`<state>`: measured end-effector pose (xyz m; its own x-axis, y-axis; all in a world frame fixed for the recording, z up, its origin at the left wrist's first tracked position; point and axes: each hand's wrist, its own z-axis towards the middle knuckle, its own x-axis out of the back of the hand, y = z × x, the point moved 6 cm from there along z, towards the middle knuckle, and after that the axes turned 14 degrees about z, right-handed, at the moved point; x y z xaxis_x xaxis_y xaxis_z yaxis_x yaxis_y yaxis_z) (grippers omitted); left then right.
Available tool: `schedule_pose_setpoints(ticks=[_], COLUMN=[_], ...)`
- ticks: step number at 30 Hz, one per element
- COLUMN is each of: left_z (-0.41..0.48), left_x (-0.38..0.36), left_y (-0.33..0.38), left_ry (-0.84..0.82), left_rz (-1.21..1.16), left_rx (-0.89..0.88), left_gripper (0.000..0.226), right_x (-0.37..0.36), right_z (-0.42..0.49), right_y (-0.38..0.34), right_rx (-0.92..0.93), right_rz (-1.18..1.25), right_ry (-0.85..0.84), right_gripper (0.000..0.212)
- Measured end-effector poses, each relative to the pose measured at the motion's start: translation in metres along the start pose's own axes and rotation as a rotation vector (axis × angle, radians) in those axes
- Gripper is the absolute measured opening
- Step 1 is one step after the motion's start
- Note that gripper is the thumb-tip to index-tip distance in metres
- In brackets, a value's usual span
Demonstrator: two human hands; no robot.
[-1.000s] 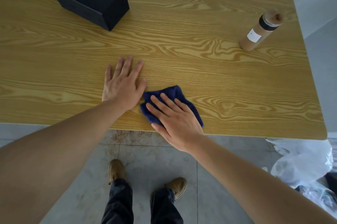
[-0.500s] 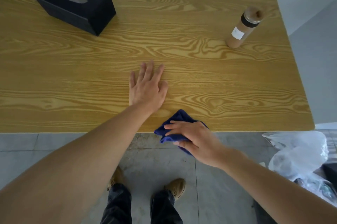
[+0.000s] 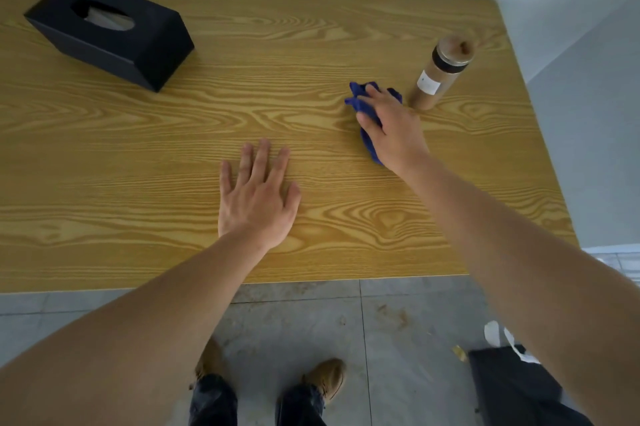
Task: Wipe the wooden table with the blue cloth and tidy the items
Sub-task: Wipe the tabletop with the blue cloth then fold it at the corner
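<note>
From the head view, the person is leaning over the wooden table (image 3: 311, 44), and I am taking the brown bottle (image 3: 440, 75) as my landmark. The right hand (image 3: 391, 127) is pressing down on the blue cloth (image 3: 360, 98), fingers spread and lying flat over it rather than curled round it, so the cloth is being pinned to the wood, not lifted. The bunched cloth is sitting just left of the bottle's base, very near it, though I cannot tell whether the two are touching; its long axis is running from the bottle's foot back toward the table's near edge. The left hand (image 3: 258, 198) is resting open and empty, palm down, well to the left of the bottle and nearer the front edge, seemingly bracing the body. The black tissue box (image 3: 110, 34) is standing far to the left of the bottle, toward the back. I judge the wiping is under way near the bottle, and the right hand is plainly the closer one; a stroke further rightward risks knocking the bottle over unless it is moved aside first.
</note>
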<state>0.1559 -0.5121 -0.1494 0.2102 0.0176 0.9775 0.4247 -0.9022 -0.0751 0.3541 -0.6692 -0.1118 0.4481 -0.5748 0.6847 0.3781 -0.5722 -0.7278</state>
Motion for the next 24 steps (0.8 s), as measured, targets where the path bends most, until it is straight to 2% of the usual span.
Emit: schedule_pose_setpoints(ticks=[4,8,13,24], left_z=[0.000,0.001,0.001,-0.001], left_x=[0.000,-0.001,-0.001,0.001], left_y=[0.000,-0.001,0.000,0.002], left_ry=[-0.002,0.006,0.015,-0.002], left_rz=[0.019,0.021,0.029,0.031], left_rx=[0.003,0.004,0.006,0.016], left_gripper=[0.068,0.068,0.068,0.067], right_x=[-0.016,-0.020,-0.027,-0.044], right_z=[0.026,0.017,-0.008,-0.110], right_y=[0.010,0.019,0.016,0.004], right_rx=[-0.061,-0.057,-0.070,0.040], right_rz=[-0.235,-0.380,-0.424,-0.438], right_ry=[-0.147,-0.184,-0.190,-0.248], right_gripper=[0.062,0.067,0.069,0.060])
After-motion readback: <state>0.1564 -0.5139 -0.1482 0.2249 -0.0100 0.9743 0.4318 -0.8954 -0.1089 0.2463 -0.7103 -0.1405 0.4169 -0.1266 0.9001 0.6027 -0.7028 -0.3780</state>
